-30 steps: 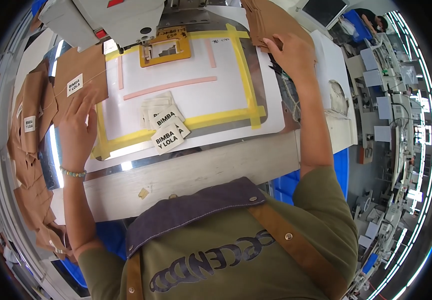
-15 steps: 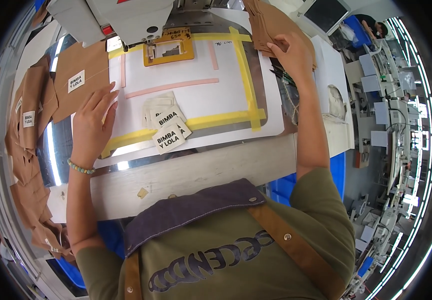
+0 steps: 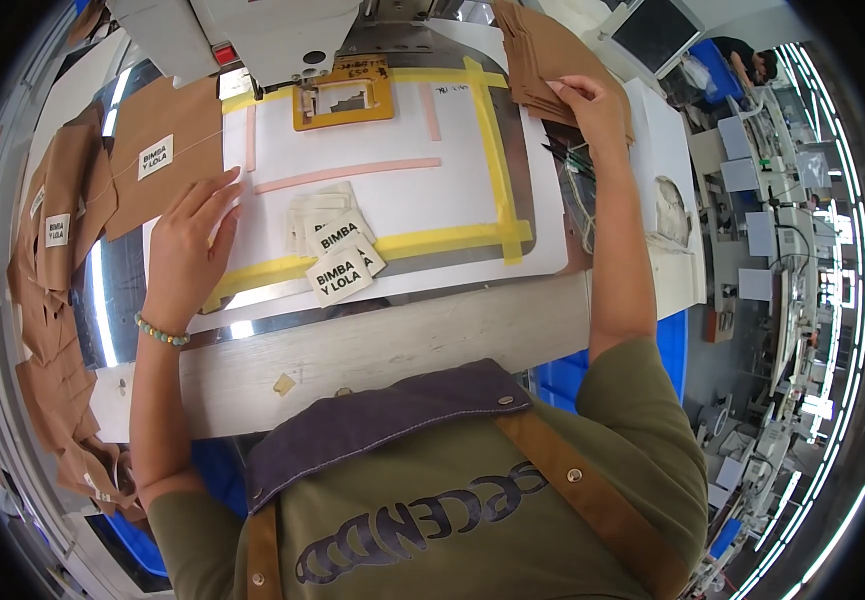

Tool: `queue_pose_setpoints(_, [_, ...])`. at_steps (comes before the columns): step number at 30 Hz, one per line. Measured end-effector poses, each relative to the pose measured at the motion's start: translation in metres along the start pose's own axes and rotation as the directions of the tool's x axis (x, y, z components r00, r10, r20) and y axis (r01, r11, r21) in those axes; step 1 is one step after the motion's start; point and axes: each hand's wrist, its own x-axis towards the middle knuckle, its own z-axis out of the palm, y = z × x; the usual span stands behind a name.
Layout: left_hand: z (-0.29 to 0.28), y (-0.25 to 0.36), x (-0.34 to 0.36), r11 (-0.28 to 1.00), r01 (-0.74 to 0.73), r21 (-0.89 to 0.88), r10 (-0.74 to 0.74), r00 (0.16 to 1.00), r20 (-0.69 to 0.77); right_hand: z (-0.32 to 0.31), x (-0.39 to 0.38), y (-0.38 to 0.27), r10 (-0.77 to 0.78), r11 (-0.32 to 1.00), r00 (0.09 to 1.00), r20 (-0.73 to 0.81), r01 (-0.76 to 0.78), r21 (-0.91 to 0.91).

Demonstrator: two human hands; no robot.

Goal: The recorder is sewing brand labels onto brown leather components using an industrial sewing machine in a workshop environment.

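My left hand point(image 3: 192, 225) hovers at the left edge of the white work sheet, its fingers slightly bent and apart, holding nothing. Just beyond it lies a flat brown fabric piece point(image 3: 177, 110) with a white label point(image 3: 155, 157) on it. At the far right, my right hand point(image 3: 592, 110) has thumb and fingertips pinched at the near edge of a stack of brown fabric pieces point(image 3: 542, 50); how many layers it grips is hidden. Between my hands, a loose pile of white printed labels point(image 3: 338, 277) rests on the sheet. Beyond it sits a yellow frame point(image 3: 385, 98) under the machine head.
The sewing machine head point(image 3: 262, 35) overhangs the far side. Yellow tape point(image 3: 492, 130) and pink strips point(image 3: 352, 175) mark the white sheet. Labelled brown pieces point(image 3: 52, 270) hang in a heap at left. Dark-handled tools point(image 3: 567, 160) lie by my right forearm, near a screen point(image 3: 657, 35).
My right hand has shifted slightly right and nearer at the brown stack's edge. My left hand has barely moved. The label pile stays where it was.
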Motion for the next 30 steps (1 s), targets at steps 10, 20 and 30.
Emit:
queue_pose_setpoints(10, [0.013,0.033,0.032,0.978,-0.184,-0.097,0.179,0.982,-0.058,0.033,-0.049,-0.074,-0.792,0.547,0.606,0.078,0.760,-0.350])
queue_pose_setpoints(20, [0.076,0.074,0.089,0.913,-0.334,-0.232,0.317,0.942,-0.110,0.096,-0.120,-0.117,-0.925,0.224,0.209,0.316,0.974,0.011])
queue_pose_setpoints(30, [0.085,0.061,0.108,0.887,-0.433,-0.158,0.413,0.899,-0.145,0.041,-0.087,-0.088,-0.704,0.536,0.678,0.209,0.702,-0.469])
